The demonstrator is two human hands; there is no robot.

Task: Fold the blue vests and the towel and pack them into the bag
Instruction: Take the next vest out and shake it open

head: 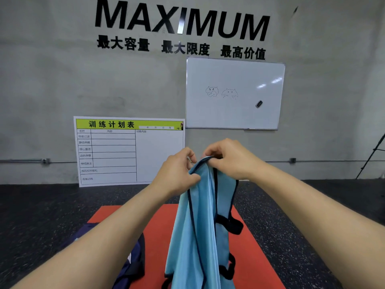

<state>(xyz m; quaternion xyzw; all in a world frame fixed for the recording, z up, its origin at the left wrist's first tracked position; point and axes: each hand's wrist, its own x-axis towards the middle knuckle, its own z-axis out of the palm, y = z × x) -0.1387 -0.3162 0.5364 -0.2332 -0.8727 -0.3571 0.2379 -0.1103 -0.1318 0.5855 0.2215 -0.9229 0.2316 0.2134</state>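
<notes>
A light blue vest (193, 236) with dark trim and black side straps hangs in the air in front of me, over a red mat (250, 257). My left hand (177, 172) pinches its top edge on the left. Right beside it, my right hand (229, 161) pinches the same top edge. A dark navy bag (133, 261) lies on the mat's left side, partly hidden under my left forearm. No towel shows in this view.
Dark speckled floor (52, 209) surrounds the mat. A schedule board (129, 151) leans against the grey wall, with a whiteboard (235, 92) mounted to its right. A tripod leg (373, 155) stands at the far right.
</notes>
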